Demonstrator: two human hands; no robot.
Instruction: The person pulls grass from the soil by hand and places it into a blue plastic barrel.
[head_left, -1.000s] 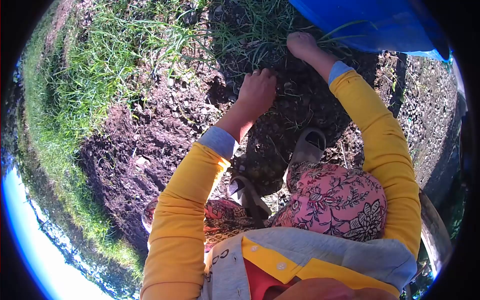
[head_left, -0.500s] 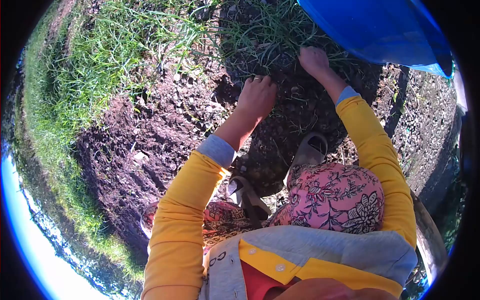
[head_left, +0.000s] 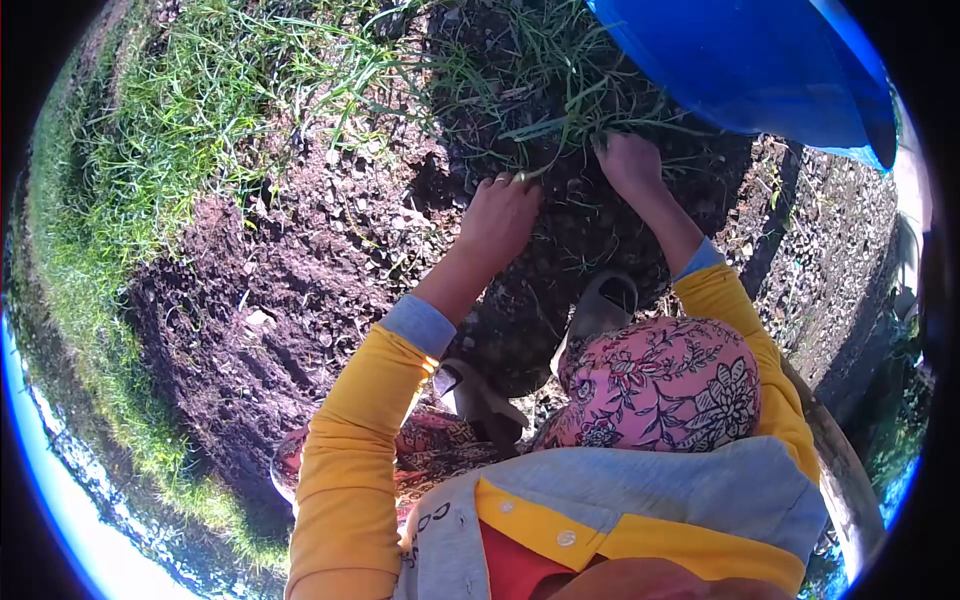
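Observation:
My left hand (head_left: 500,218) is low over the dark soil, fingers curled in; a pale grass stem runs from its fingertips toward the shaded grass (head_left: 575,110). To the right, my right hand (head_left: 630,165) is closed at the near edge of that grass, with green blades at its fingers. Its fingertips are partly hidden among the blades. A ring shows on my left hand. Loose, broken soil (head_left: 300,270) lies beneath and beside both hands.
A blue plastic tub (head_left: 750,70) stands at the upper right, close beyond my right hand. Sunlit grass (head_left: 170,140) covers the left side. My shoes (head_left: 600,305) rest on the soil below my hands. A pale wooden pole (head_left: 845,460) is at the lower right.
Both hands have come slightly closer to my body, the right one more. Grass blades between them have shifted, and a pale stem now shows at my left fingertips. The view has moved a little.

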